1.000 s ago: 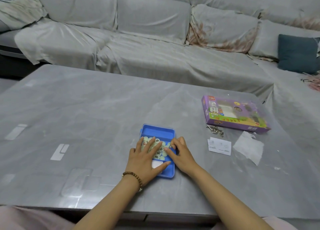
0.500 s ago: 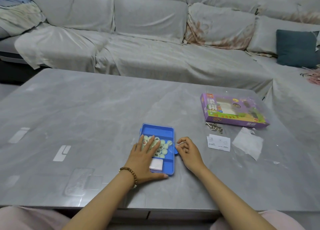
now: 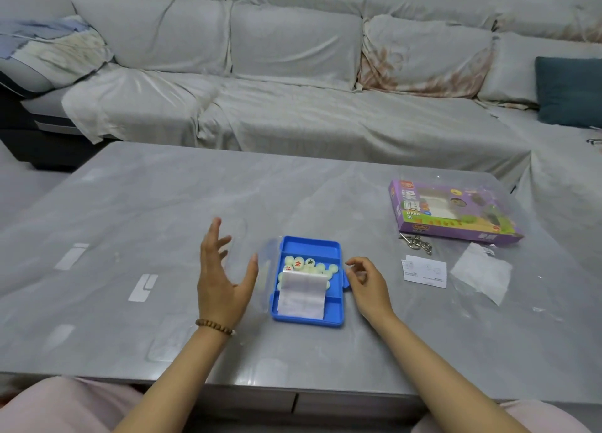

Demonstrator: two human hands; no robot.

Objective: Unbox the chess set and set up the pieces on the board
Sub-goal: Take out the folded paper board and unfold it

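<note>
Blue case (image 3: 308,318): on the desk (image 3: 163,204), between both hands.
Pieces (image 3: 306,265): pale discs in its middle compartment, partly under a folded sheet (image 3: 301,294).
Left hand (image 3: 224,279): raised, fingers spread straight; a clear lid (image 3: 264,269) seems to stand against its thumb, though it is faint.
Right hand (image 3: 368,282): loosely curled, empty, just beside the case's right edge.
Purple box (image 3: 456,214): far right.
</note>
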